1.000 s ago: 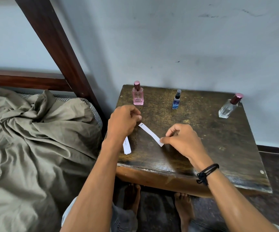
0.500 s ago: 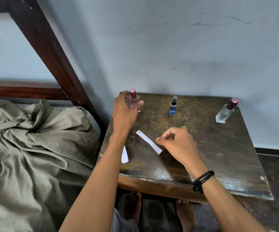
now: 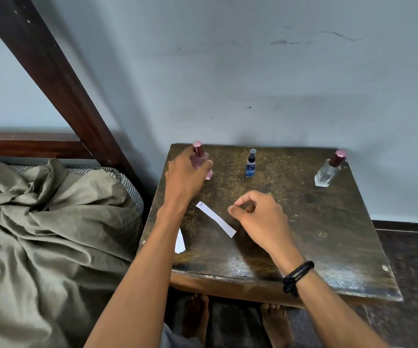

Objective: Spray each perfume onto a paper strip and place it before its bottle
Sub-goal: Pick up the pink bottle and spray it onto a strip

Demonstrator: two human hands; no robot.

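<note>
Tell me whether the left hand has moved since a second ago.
Yes. The left hand has gone from the near end of the paper strip toward the wall and now wraps the pink bottle at the table's back-left corner.

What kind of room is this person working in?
Most likely a bedroom. A bed with a rumpled olive sheet and dark wooden bed frame sits beside a small worn wooden table against a plain wall, with perfume bottles on it, like the pink one.

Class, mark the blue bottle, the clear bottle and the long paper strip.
blue bottle (image 3: 250,169), head view, on its label.
clear bottle (image 3: 324,175), head view, on its glass body.
long paper strip (image 3: 216,219), head view, at its middle.
</note>
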